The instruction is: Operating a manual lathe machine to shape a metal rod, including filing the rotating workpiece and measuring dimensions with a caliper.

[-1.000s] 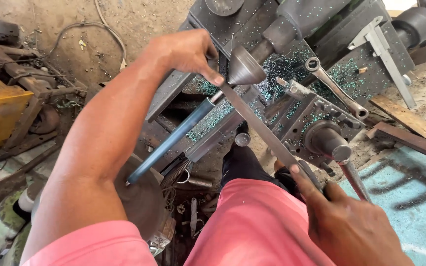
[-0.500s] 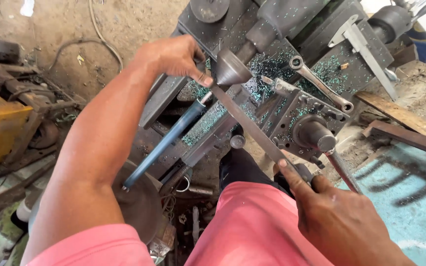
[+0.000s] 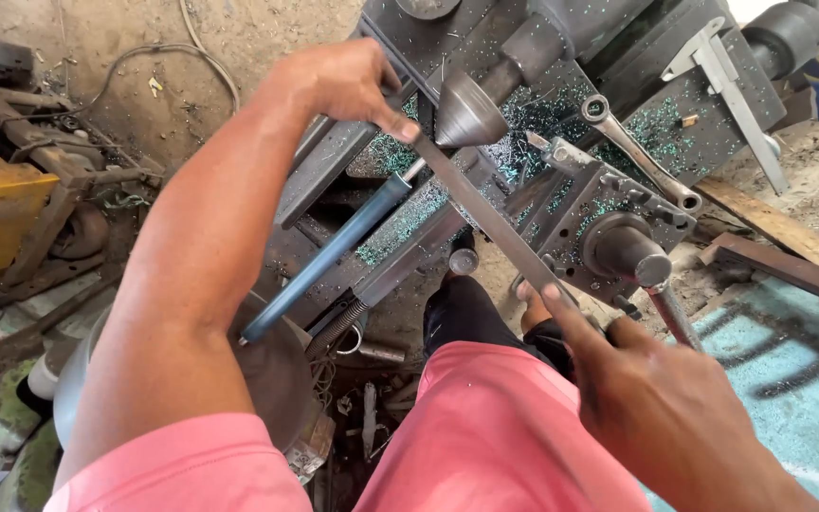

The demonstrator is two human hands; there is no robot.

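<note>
Head view, one entry per item.

- Flat metal file (image 3: 490,218): long, grey, lying diagonally across the lathe. Its far end rests against the lower edge of the cone; its near end runs into the right hand. Held at both ends, likely so it stays flat against the work.
- Cone-shaped steel workpiece (image 3: 468,112): mounted on the lathe spindle, wide end toward the file, touching it.
- Left hand (image 3: 343,83): arm stretched forward, fingertips pinched on the file's far tip just beside the cone, pressing it down.
- Right hand (image 3: 661,403): closed around the file's near end, forefinger laid straight along the blade as a guide.
- Lathe bed (image 3: 609,133): dark, strewn with green-tinted swarf.
- Ring spanner (image 3: 637,152): lying on the carriage, apart from both hands.
- Round handwheel hub (image 3: 623,248): beside the file's middle, untouched.
- Dark steel rod (image 3: 329,256): slanting below the left forearm.
- Pink shorts (image 3: 495,436): the person's own, below the file.
</note>
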